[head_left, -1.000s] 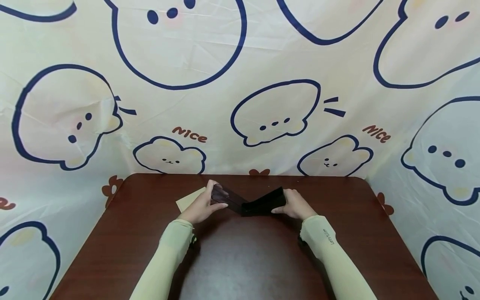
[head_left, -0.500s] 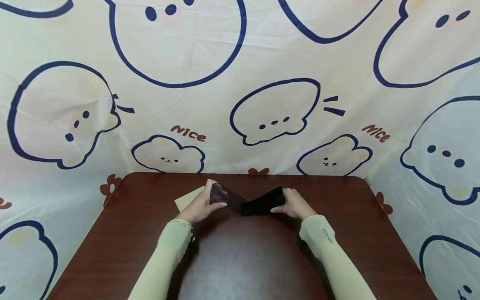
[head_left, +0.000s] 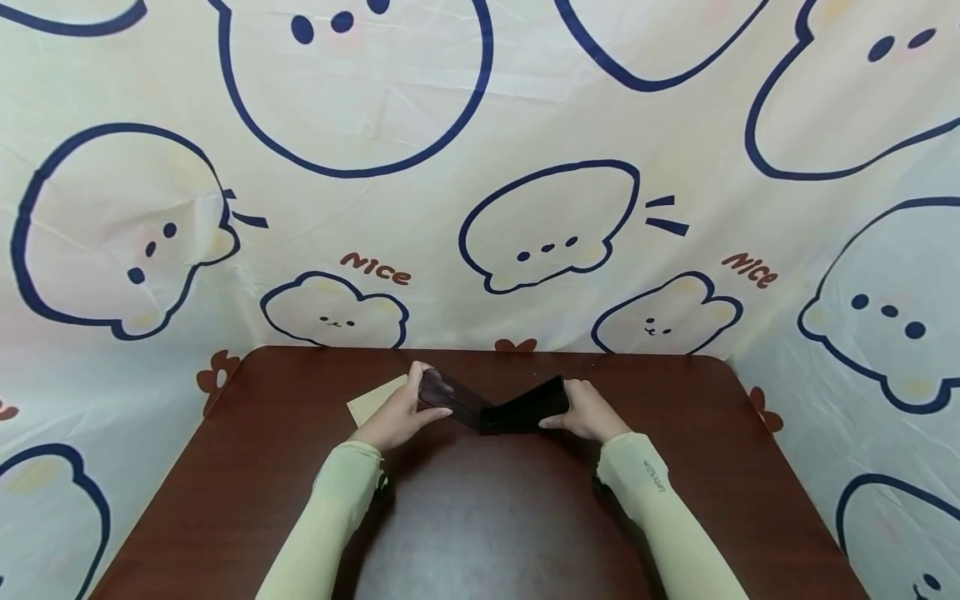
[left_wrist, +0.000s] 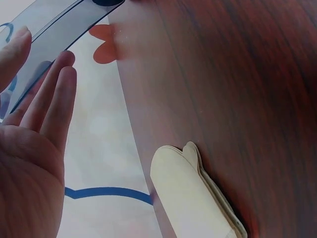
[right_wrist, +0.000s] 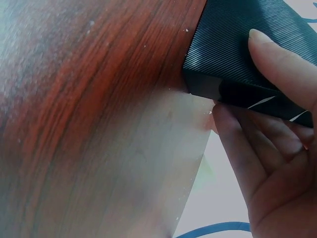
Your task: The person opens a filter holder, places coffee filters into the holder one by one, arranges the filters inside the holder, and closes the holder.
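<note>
At the far middle of the table, both hands hold a V-shaped item whose two halves meet at its low centre. My left hand (head_left: pixel 401 412) pinches the smoky see-through plastic half (head_left: pixel 457 402), thumb on the near side and fingers behind. That clear panel (left_wrist: pixel 54 29) slants across the top corner of the left wrist view. The black half, a box (head_left: pixel 528 408), tilts up to the right in the grip of my right hand (head_left: pixel 588 411). Seen from the right wrist, the black box (right_wrist: pixel 228 44) has a finely ribbed face under the thumb, and fingers support its other side.
A cream stack of flat pieces (head_left: pixel 371 402) lies on the brown table (head_left: pixel 480 517) just behind the left hand; its rounded ends (left_wrist: pixel 171 156) show in the left wrist view. A cartoon-printed cloth (head_left: pixel 435 208) hangs behind the table's far edge and along both sides.
</note>
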A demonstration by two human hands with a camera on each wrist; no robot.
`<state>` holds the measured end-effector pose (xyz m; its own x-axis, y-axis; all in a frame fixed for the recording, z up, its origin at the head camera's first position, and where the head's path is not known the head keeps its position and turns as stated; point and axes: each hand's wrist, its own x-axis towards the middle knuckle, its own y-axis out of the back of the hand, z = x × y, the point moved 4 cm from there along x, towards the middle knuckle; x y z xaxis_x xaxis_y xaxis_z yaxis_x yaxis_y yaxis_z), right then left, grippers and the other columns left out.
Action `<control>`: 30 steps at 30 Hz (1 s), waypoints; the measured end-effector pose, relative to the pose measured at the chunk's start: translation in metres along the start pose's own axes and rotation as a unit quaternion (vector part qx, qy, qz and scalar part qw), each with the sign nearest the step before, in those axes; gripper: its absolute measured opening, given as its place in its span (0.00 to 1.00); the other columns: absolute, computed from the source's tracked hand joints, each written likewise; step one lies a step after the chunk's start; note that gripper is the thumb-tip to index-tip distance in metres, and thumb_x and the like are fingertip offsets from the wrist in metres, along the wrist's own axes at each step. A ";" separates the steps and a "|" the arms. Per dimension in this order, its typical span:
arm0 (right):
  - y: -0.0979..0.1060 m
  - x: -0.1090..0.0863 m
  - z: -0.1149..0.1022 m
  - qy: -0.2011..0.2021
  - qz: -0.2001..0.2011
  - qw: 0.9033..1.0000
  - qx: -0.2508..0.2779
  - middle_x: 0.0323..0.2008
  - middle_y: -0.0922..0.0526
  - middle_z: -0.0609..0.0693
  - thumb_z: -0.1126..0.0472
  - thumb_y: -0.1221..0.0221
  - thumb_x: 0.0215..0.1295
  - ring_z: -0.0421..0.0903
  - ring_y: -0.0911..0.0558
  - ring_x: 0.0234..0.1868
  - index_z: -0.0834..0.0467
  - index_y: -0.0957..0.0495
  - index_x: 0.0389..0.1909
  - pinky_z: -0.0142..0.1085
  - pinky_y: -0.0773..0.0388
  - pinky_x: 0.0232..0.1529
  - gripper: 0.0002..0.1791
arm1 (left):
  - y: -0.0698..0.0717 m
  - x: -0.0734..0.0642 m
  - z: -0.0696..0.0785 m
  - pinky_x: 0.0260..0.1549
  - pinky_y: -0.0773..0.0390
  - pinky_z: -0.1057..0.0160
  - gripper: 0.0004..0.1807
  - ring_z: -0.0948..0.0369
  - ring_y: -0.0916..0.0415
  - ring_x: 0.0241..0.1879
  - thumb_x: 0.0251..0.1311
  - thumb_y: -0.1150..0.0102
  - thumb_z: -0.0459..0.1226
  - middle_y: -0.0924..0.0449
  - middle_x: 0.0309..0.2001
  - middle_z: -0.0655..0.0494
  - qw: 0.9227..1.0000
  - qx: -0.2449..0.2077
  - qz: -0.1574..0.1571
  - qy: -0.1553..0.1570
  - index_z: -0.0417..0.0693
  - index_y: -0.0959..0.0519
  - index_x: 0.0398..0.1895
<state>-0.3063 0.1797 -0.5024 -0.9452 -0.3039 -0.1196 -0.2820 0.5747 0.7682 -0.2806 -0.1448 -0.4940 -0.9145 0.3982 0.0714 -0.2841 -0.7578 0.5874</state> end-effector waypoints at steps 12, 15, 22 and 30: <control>-0.001 0.001 -0.003 -0.012 -0.003 1.000 -0.001 0.58 0.16 0.54 0.56 0.22 0.55 0.49 0.18 0.56 0.55 0.23 0.64 0.51 0.20 0.61 0.35 | 0.002 -0.003 0.001 0.57 0.23 0.49 0.32 0.57 0.21 0.55 0.68 0.32 0.45 0.21 0.53 0.56 1.000 0.009 0.008 -0.008 0.56 0.43 0.63; -0.001 0.001 -0.002 -0.015 -0.007 1.000 -0.004 0.53 0.14 0.51 0.56 0.22 0.56 0.47 0.18 0.52 0.53 0.20 0.57 0.50 0.19 0.59 0.28 | 0.002 -0.002 0.002 0.57 0.22 0.50 0.32 0.58 0.20 0.56 0.67 0.32 0.44 0.21 0.56 0.57 1.000 0.010 0.009 -0.012 0.57 0.43 0.64; 0.002 0.003 0.000 -0.015 -0.011 1.000 -0.001 0.46 0.13 0.48 0.56 0.22 0.55 0.45 0.17 0.47 0.50 0.18 0.48 0.48 0.18 0.55 0.21 | 0.001 -0.003 0.005 0.52 0.19 0.50 0.39 0.59 0.18 0.46 0.67 0.31 0.48 0.17 0.46 0.55 0.999 0.038 0.025 -0.003 0.57 0.46 0.71; 0.001 0.002 0.001 -0.004 -0.012 1.000 0.002 0.45 0.12 0.47 0.58 0.22 0.56 0.44 0.17 0.46 0.50 0.16 0.47 0.48 0.18 0.55 0.18 | 0.003 -0.006 0.005 0.46 0.20 0.51 0.45 0.58 0.20 0.38 0.65 0.29 0.46 0.20 0.58 0.48 0.998 0.046 0.040 -0.017 0.65 0.48 0.78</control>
<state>-0.3084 0.1804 -0.5026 -0.9393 -0.3117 -0.1436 -0.3059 0.5710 0.7619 -0.2743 -0.1467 -0.4883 -0.9227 0.3562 0.1476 -0.1808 -0.7378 0.6504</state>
